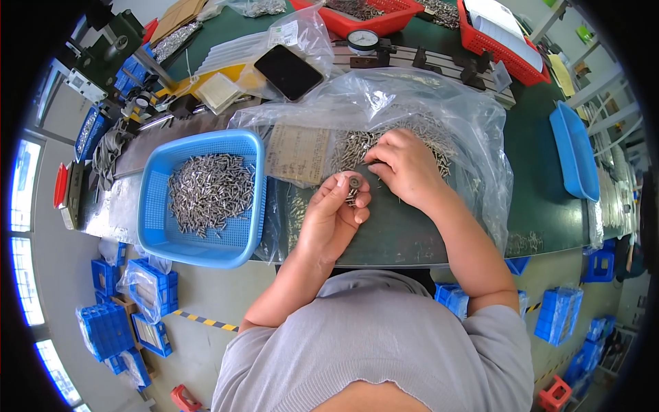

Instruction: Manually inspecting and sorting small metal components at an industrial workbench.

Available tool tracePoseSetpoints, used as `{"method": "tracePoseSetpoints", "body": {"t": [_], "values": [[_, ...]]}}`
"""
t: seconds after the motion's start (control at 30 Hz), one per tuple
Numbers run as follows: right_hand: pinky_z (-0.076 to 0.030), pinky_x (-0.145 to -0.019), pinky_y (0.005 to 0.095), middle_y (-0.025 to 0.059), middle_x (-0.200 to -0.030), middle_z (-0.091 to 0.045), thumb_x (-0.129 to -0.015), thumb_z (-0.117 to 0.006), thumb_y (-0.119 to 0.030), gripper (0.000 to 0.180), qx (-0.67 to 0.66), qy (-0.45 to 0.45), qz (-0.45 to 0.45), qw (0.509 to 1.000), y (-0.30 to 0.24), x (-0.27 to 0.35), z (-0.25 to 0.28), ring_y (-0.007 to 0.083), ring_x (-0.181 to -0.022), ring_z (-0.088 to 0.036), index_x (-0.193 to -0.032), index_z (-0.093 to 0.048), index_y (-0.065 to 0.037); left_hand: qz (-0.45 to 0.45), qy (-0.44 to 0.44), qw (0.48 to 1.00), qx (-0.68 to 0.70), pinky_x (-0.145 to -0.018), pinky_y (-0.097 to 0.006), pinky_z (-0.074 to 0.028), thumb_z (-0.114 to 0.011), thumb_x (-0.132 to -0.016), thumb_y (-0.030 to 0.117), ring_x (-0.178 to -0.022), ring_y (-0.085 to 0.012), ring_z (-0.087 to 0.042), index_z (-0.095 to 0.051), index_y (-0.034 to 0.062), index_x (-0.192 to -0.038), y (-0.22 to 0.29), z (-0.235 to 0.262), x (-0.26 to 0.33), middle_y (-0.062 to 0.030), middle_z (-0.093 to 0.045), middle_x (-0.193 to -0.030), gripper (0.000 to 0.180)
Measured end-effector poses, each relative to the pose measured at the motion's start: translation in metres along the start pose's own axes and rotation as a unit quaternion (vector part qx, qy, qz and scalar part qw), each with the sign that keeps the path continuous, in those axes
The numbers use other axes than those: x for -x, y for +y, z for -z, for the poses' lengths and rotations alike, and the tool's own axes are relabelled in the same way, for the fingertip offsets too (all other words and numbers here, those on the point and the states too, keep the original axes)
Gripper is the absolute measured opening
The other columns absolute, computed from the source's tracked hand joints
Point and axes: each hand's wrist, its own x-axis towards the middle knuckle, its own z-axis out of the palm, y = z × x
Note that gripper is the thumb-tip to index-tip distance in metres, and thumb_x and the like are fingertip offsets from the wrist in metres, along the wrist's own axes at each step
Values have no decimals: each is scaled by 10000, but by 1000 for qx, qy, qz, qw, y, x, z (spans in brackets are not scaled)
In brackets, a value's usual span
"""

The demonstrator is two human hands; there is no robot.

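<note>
Left hand [334, 214] sits near the worktop's [542, 199] front edge, fingers pinched on a small round ring [355, 181] with a few pins beneath. Right hand [405, 165], fingers curled narrow, rests on the pile of metal pins [357, 145] on a clear plastic bag [439, 103]. Blue basket [154, 206] of pins stands just left, overhanging the front edge; bare green surface lies to the right
</note>
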Motion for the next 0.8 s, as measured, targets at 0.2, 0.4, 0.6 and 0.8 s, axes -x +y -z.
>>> {"method": "tracePoseSetpoints", "body": {"t": [0.2,0.4,0.6,0.8], "values": [[-453,-724,368,58,-836,-559,-694,-693,-84,130,38,-39,5,999,-3,-1,3,268,-843,-534,-805,-626,-71,5,-14,1000,11,-607,-242,-394,-499,-957,211,-765,-130,-477,-534,41,-998,0,2,-1,-74,-542,-953,178],[-425,-672,276,21,-775,-510,-808,-644,-74,78,-337,-78,-130,929,-17,-1,20,135,-726,-510,-813,-577,-33,5,-1,1000,3,-586,-234,-393,-529,-941,189,-736,-119,-483,-550,47,-996,-1,2,0,-67,-567,-919,153],[-421,-681,247,13,-799,-517,-854,-621,-90,96,-363,-130,-112,916,-22,1,24,104,-749,-506,-809,-571,-22,6,9,1000,6,-553,-233,-379,-559,-926,185,-700,-114,-482,-569,59,-1000,-2,0,0,-58,-577,-874,146],[-424,-686,249,19,-818,-526,-842,-638,-96,102,-364,-141,-120,913,-23,1,23,108,-753,-509,-811,-574,-22,13,12,1000,-5,-543,-225,-365,-571,-920,180,-696,-110,-476,-576,66,-986,-2,2,0,-45,-568,-858,131]]}}
